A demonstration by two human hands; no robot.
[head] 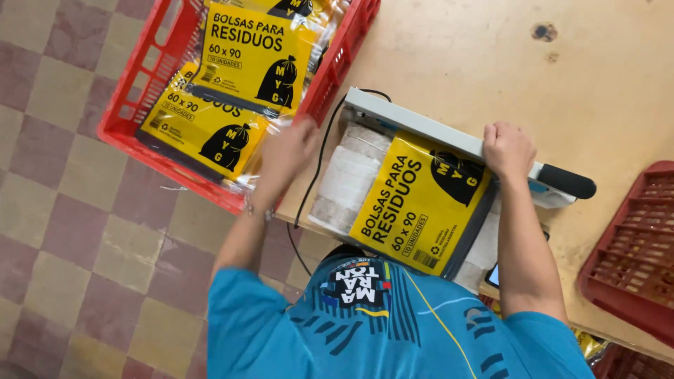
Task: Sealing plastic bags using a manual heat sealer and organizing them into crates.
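Yellow packet [421, 203] under sealer bar [428, 126]; right hand [507, 149] presses, left hand [289, 151] seemingly blurred.

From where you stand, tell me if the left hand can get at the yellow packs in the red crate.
Probably yes: the left hand is at the red crate, by its near rim, over the yellow packs, with nothing between.
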